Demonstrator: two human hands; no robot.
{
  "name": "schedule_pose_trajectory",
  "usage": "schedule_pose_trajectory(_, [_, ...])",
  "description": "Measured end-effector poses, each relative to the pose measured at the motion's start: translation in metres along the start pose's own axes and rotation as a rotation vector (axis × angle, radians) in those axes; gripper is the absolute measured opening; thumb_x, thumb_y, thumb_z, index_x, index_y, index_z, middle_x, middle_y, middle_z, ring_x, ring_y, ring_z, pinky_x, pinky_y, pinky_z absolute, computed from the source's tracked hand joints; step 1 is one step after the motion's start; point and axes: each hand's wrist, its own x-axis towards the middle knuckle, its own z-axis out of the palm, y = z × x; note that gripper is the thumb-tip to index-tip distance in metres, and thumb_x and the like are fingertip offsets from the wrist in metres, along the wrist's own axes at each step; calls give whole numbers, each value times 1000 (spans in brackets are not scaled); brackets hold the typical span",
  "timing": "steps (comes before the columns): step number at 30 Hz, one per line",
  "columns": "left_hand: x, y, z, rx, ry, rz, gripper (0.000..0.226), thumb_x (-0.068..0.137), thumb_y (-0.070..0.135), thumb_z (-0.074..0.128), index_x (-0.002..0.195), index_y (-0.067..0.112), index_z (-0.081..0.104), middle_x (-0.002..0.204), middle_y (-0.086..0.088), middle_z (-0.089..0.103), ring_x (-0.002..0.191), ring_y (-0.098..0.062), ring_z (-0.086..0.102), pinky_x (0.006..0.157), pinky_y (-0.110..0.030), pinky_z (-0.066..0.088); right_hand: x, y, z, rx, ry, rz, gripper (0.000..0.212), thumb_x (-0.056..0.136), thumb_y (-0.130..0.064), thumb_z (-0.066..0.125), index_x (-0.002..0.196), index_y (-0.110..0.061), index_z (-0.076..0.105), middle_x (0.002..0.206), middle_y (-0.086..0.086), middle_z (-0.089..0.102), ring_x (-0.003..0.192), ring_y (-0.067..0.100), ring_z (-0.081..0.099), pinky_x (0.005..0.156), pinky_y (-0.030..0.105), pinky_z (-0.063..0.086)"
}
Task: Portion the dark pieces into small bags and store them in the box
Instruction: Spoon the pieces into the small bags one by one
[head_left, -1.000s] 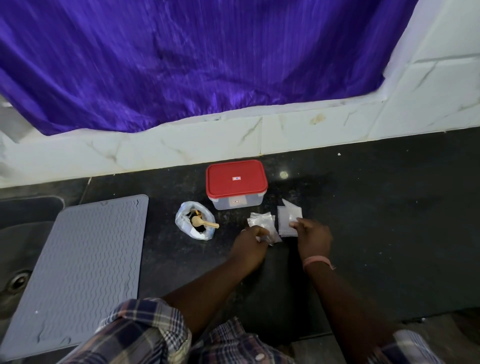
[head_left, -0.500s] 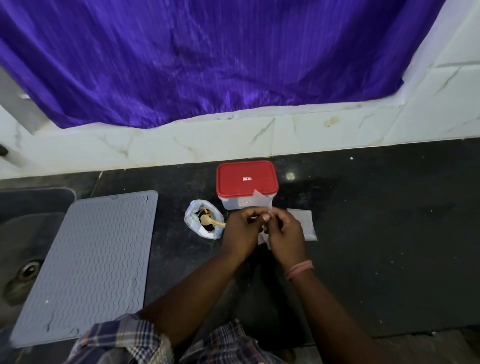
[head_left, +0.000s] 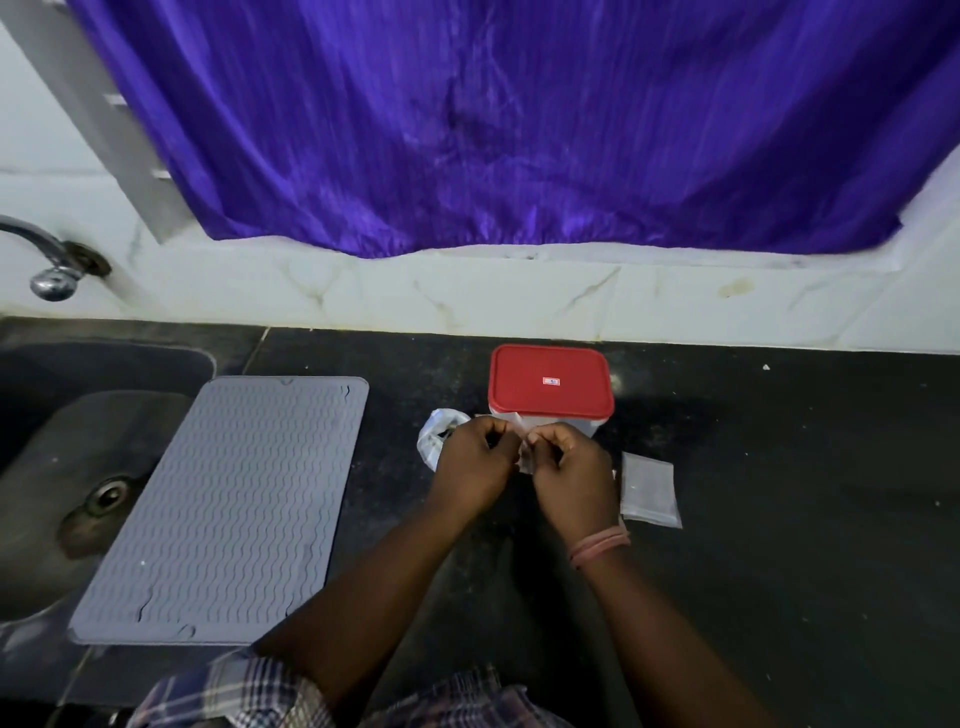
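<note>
A small clear bag (head_left: 523, 451) is held up between both hands, just in front of the box. My left hand (head_left: 475, 466) pinches its top left edge and my right hand (head_left: 571, 475) pinches its right side. The box (head_left: 550, 387) has a shut red lid and a clear body, and stands at the back of the black counter. Left of it, partly hidden behind my left hand, lies the larger plastic bag (head_left: 434, 434) with the dark pieces. A flat pile of spare small bags (head_left: 649, 488) lies to the right of my right hand.
A grey ribbed mat (head_left: 234, 509) lies on the left of the counter (head_left: 779, 493), next to a dark sink (head_left: 78, 467) with a metal tap (head_left: 47, 260). A white tiled wall and a purple curtain (head_left: 467, 130) stand behind.
Both hands came together from the counter and lifted one small bag between them. The view has shifted, so the sink and tap now show on the left.
</note>
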Motion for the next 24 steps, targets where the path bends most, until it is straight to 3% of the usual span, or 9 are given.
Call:
schedule_pose_trajectory(2, [1,4,-7,85,38,15,29,93,22,59,65,18,65,60,4,68,63,-13,69,60,-29,53,2,-4,3,-29,67,8,14,90,-5,62,85,-13,73,79,-4,71,72,6,63,66,21,48])
schedule_pose_trajectory(4, [3,5,-19,140,98,6,30,91,25,60,62,20,62,60,4,69,64,-12,72,60,-28,54,8,-5,3,-84,83,4,13,91,-7,61,83,-14,69,75,-2,69,69,9,63,63,24,47])
schedule_pose_trajectory(10, [15,-2,-45,-134,94,-83,18,91,14,64,84,0,71,79,-18,76,70,-28,75,73,-44,64,16,-21,16,142,-227,6,13,91,-16,70,102,-21,73,88,-11,74,82,-2,68,76,18,55])
schedule_pose_trajectory(14, [15,-4,-55,-285,47,-144,13,92,-4,61,99,-12,69,95,-33,72,74,-26,71,76,-36,64,19,-24,28,128,-275,42,18,89,-11,69,95,-27,76,85,-12,75,81,0,70,77,24,58])
schedule_pose_trajectory(20, [18,-3,-60,-168,49,-82,9,84,-3,69,90,0,76,81,-20,76,70,-24,72,73,-36,63,20,-37,33,-2,-170,75,8,86,-21,72,78,-24,72,70,-12,71,68,-2,65,65,21,53])
schedule_pose_trajectory(24, [25,4,-61,148,122,-60,9,82,10,73,78,18,75,71,-1,76,63,-13,73,67,-29,62,28,-36,35,-87,-26,76,10,87,-21,68,77,-20,68,69,-8,69,65,8,65,63,32,55])
